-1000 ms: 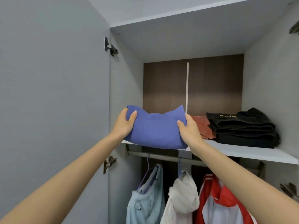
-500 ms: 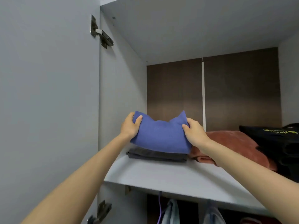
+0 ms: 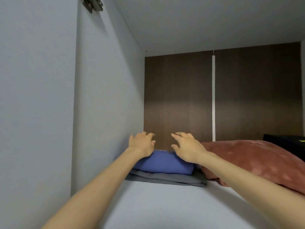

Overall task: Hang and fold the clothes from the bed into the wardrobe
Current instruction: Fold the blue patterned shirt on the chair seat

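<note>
The folded blue garment [image 3: 162, 163] lies on the upper wardrobe shelf [image 3: 165, 207], at the rear left corner, close to the grey left side panel [image 3: 105, 104] and the dark brown back panel [image 3: 178, 96]. It sits directly on top of a flat folded grey garment [image 3: 166, 178], whose front edge projects forward past the blue one.

Left hand [image 3: 142, 143]: positioned over the left end of the blue garment. The heel of the hand is at the top of the cloth; the fingers are lifted and curled, spread apart. The grip is released and holds nothing.

Right hand [image 3: 187, 147]: positioned over the right end of the blue garment. The heel of the hand meets the cloth; the fingers are raised and splayed. The grip is released and holds nothing.

Just beside the stack, to the right, lies a rust-pink plush folded item [image 3: 257, 161], touching the grey garment's right edge. Behind it, at the right border, a black folded garment [image 3: 287, 141] is partly visible. A metal door hinge [image 3: 93, 4] sits at the top left.
</note>
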### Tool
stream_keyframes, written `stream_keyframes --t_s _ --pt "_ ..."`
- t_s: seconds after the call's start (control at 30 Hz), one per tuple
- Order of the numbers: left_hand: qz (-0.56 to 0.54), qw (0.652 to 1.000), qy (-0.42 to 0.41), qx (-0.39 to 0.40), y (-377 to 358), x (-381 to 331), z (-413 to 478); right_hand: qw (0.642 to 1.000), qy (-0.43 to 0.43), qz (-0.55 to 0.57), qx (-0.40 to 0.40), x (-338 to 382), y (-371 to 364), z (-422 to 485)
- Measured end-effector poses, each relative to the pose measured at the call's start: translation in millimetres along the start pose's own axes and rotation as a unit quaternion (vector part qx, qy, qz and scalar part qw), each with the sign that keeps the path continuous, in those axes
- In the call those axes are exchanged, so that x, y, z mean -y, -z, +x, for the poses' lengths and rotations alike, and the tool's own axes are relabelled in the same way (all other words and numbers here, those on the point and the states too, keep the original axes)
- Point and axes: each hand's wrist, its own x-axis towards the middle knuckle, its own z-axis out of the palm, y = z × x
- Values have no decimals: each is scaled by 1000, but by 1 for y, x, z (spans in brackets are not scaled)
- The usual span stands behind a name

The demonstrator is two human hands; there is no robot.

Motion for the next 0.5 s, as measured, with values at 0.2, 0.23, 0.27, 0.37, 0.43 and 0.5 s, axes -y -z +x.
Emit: stream_keyframes --t_s 0.2,0.23,0.27,0.37,0.43,0.5 --pt "-62 974 -10 217 -50 6 8 971 -54 -33 231 -10 -61 11" --pt "-67 974 -1 214 -53 8 6 970 -58 -39 234 -11 -65 9" --pt "-69 976 3 207 -52 7 7 970 -60 -41 230 -11 -63 9" --pt "-69 984 3 165 -41 4 -3 980 -62 -29 188 0 -52 3" --pt "-67 992 -1 111 -31 0 -12 992 -57 -5 115 7 -43 -4" --pt "-56 997 -7 45 -19 -2 -19 998 -40 9 41 10 -29 -11"
